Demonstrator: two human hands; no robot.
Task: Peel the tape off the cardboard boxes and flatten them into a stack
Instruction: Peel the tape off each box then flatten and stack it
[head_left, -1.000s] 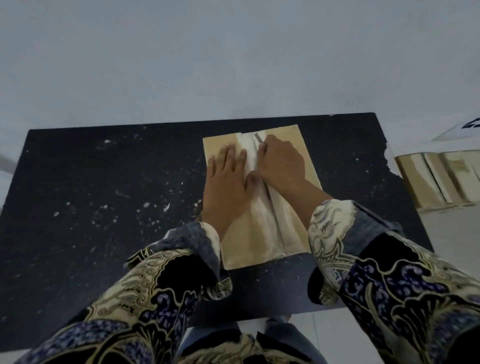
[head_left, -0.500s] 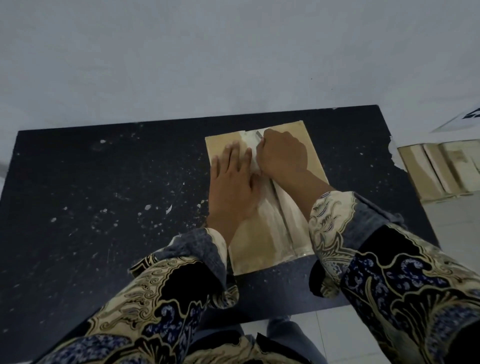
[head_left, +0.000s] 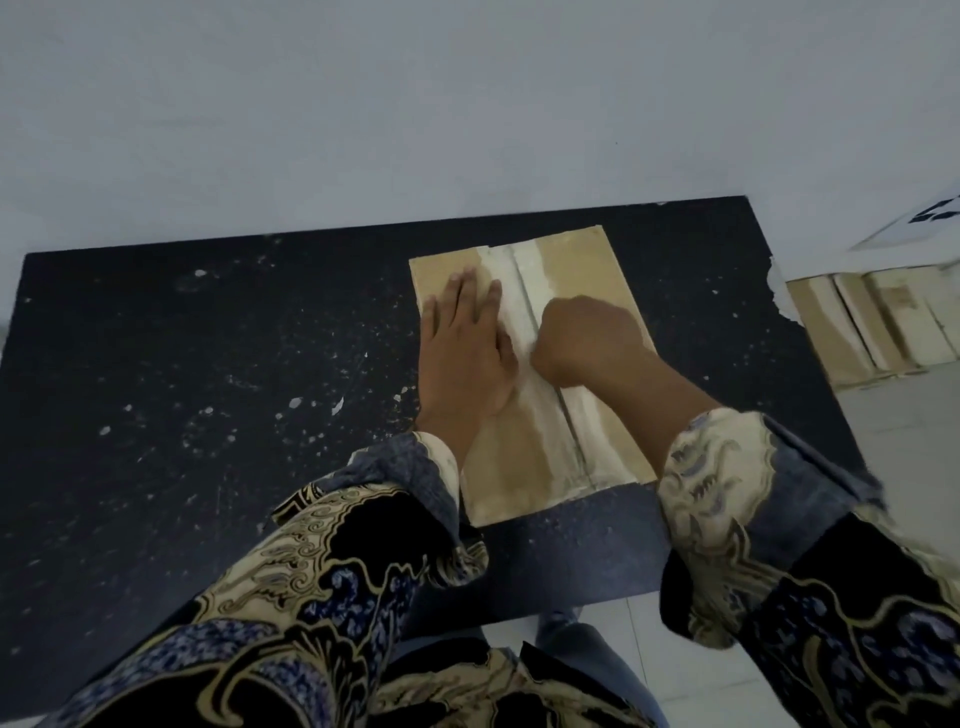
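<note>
Both hands on a taped cardboard box on the black table.
Patterned sleeves (head_left: 332, 571) nearest; left hand (head_left: 465, 358) flat, fingers spread, pressing the cardboard box (head_left: 587, 270); right hand (head_left: 589, 338) curled at the centre tape strip (head_left: 524, 280), pinch unclear; black table (head_left: 208, 389); more boxes (head_left: 872, 327) far right.

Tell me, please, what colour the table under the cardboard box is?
Black, speckled with white flecks, seen in the head view: table, cardboard box.
</note>
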